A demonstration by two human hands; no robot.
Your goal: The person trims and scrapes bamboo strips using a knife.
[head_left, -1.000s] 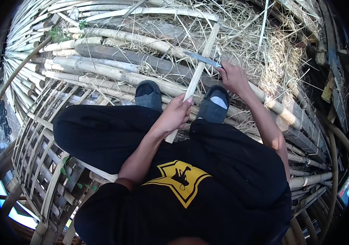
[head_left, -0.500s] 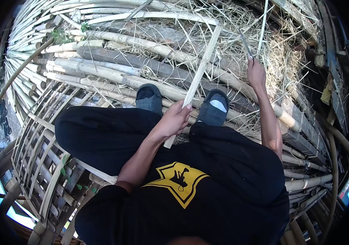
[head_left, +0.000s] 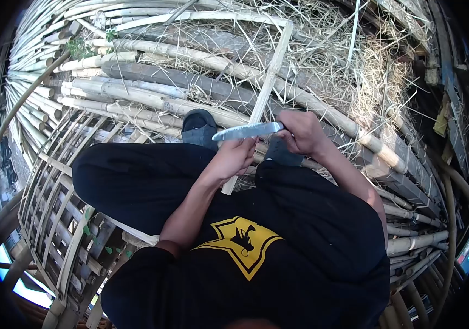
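Observation:
My left hand (head_left: 233, 159) is closed around the lower part of a pale bamboo strip (head_left: 270, 82). The strip slants up and away between my feet, and its short lower end sticks out below my fist. My right hand (head_left: 303, 131) grips a knife (head_left: 248, 131) whose handle is mostly hidden in the fingers. The broad blade lies crosswise over the strip, just above my left hand, pointing left. Whether the edge touches the strip I cannot tell.
Bamboo poles (head_left: 207, 57) lie under and beyond my sandals (head_left: 199, 127). Thin shavings (head_left: 333, 33) are heaped at the upper right. A woven bamboo lattice (head_left: 59, 203) stands at the left, and more poles (head_left: 415, 241) are stacked at the right.
My right hand has come down and left with the knife, from over the shavings to the strip above my left hand. The left hand keeps its hold, nearly unmoved.

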